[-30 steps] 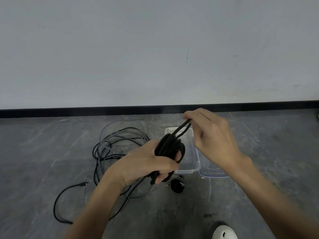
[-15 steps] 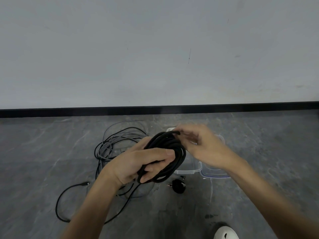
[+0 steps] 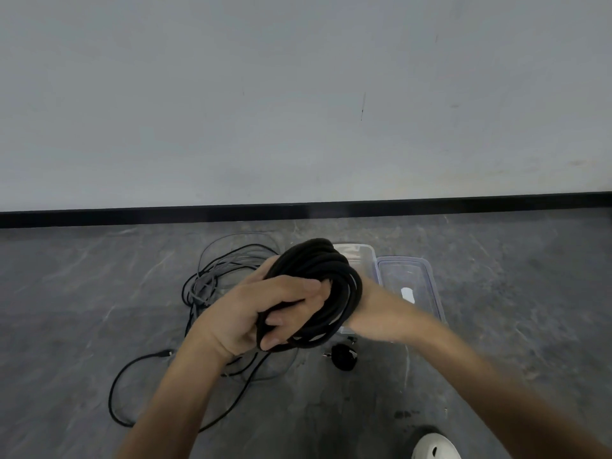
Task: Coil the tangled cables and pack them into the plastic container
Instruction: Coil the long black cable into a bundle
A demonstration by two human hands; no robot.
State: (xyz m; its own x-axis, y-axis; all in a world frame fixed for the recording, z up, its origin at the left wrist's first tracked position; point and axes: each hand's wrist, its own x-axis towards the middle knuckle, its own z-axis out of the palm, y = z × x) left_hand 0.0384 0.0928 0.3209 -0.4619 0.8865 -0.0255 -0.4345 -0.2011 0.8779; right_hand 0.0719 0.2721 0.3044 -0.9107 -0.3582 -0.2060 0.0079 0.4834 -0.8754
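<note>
A thick black cable coil (image 3: 318,260) is held up in front of me. My left hand (image 3: 261,313) grips its near side, thumb over the top and fingers curled through the loops. My right hand (image 3: 372,306) reaches in from the right; only its wrist and heel show, and its fingers are hidden behind the coil. The clear plastic container (image 3: 369,260) stands on the floor just behind the coil, mostly covered by it. A tangle of thin grey and black cables (image 3: 215,279) lies on the floor to the left.
The container's clear lid (image 3: 427,279) lies to the right of the container. A small black plug-like item (image 3: 344,357) sits on the grey floor below the coil. A loose black cable (image 3: 132,369) loops at lower left. A white shoe (image 3: 433,447) shows at the bottom edge.
My right hand let go of the raised cable end and moved down and left behind the coil. My left hand turned the coil so that its loops face me.
</note>
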